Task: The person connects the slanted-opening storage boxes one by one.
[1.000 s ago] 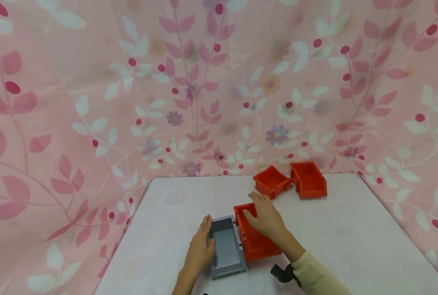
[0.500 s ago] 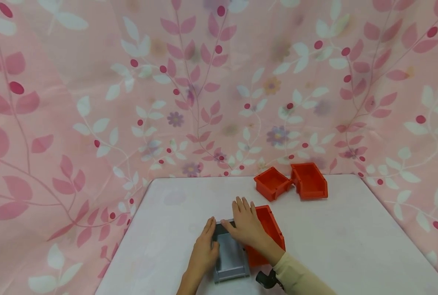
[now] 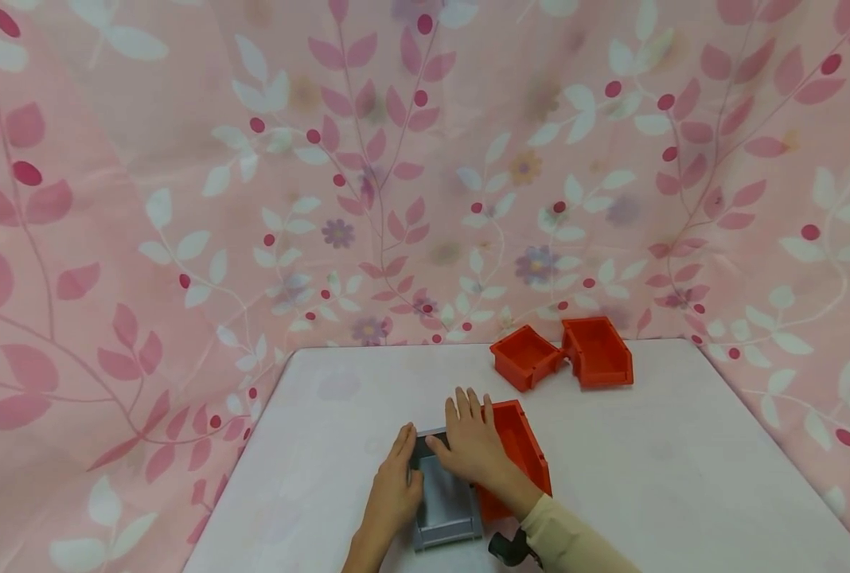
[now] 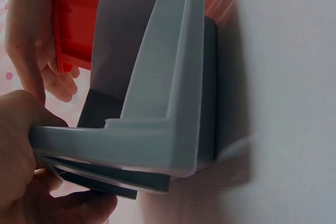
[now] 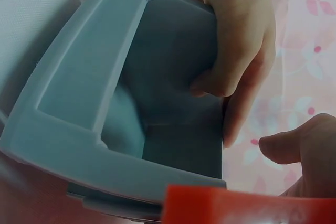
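A grey plastic storage bin [image 3: 445,495] lies on the white table against a red storage bin [image 3: 525,446] on its right. My left hand [image 3: 391,495] grips the grey bin's left wall; in the right wrist view, the left thumb [image 5: 212,80] reaches inside while the fingers stay outside. Over the far part of the boundary between both bins, my right hand [image 3: 473,442] has its fingers extended forward and its thumb pointing left. The right wrist view shows that thumb [image 5: 283,148] apart from the grey bin. Exact contact between the right hand and the bins is hidden.
Two more red bins stand at the table's back: a turned one [image 3: 527,356] and, touching or nearly touching it, another [image 3: 598,352]. A pink floral curtain [image 3: 396,199] hangs behind the white table [image 3: 353,398]. A dark wrist device [image 3: 509,549] sits near the right sleeve.
My right hand has moved left from above the red bin to the boundary with the grey bin. Both bins have shifted slightly; the left hand stays at the grey bin's wall.
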`<state>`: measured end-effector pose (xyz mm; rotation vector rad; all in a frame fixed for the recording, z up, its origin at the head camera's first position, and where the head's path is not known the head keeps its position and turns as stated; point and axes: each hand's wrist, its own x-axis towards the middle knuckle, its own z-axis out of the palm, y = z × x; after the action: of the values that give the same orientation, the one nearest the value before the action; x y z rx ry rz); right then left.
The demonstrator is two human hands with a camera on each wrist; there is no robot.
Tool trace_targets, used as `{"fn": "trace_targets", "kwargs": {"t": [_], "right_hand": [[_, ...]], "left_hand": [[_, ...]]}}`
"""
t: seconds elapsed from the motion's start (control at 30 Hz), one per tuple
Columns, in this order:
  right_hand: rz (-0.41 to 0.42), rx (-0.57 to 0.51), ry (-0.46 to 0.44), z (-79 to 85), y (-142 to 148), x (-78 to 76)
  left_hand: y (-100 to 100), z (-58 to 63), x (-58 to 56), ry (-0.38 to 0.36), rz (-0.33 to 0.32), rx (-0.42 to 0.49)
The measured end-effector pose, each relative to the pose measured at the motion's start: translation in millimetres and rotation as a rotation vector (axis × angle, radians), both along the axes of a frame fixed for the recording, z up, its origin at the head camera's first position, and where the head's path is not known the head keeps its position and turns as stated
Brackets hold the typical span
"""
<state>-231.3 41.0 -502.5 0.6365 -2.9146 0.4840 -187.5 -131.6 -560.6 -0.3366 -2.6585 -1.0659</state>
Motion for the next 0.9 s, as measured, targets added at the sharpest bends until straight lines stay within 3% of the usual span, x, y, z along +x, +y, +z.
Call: {"fn": "trace_targets", "kwargs": {"t": [0.3,0.63,0.9], "right_hand": [[-0.005,0.012,0.024,-7.0,-1.5,-1.2],[-0.009,0.045,0.041,-26.7,-1.3,2.2],[-0.013,0.016,0.053,-26.7,-2.7,2.0]], "left_hand": [[-0.6,-1.0,-0.9,0.007,0.004,0.005],[1.9,-1.3,2.0,0.012,0.002,0.020],[0.4,-1.3,-0.6,-0.027,0.010,0.028]]}}
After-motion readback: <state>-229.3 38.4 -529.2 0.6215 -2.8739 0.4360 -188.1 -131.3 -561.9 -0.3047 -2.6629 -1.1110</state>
